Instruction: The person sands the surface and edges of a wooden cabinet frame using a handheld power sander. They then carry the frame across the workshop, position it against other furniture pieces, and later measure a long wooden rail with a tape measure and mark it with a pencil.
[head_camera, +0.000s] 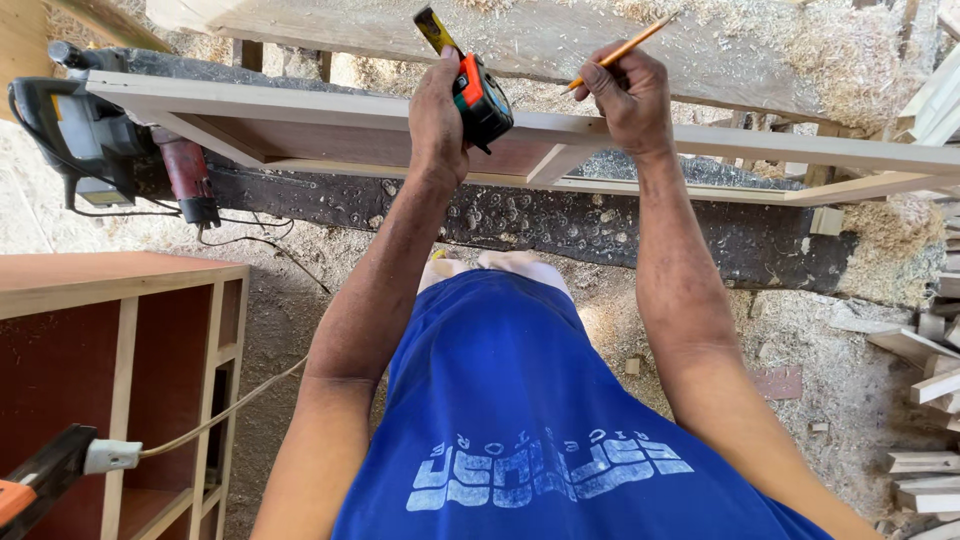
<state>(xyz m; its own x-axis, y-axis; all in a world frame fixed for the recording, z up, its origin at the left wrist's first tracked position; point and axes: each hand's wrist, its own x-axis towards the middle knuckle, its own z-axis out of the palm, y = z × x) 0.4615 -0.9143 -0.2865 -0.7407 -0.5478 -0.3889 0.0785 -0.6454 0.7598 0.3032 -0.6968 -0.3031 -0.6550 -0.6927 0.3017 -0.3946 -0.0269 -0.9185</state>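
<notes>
My left hand (437, 115) grips a black and orange tape measure (482, 97), its yellow blade (434, 27) running away over the workbench. My right hand (630, 95) holds an orange pencil (622, 49) with its tip pointing up and to the right. Both hands hover over a pale wooden frame panel (330, 108) lying across the bench. My blue shirt (520, 420) fills the lower middle.
A circular saw (75, 135) and a red power tool (188, 178) sit at the left end of the bench. A reddish wooden cabinet (110, 380) stands at lower left with a plug and cord (115, 455). Sawdust covers the floor; wood offcuts (925, 400) lie at right.
</notes>
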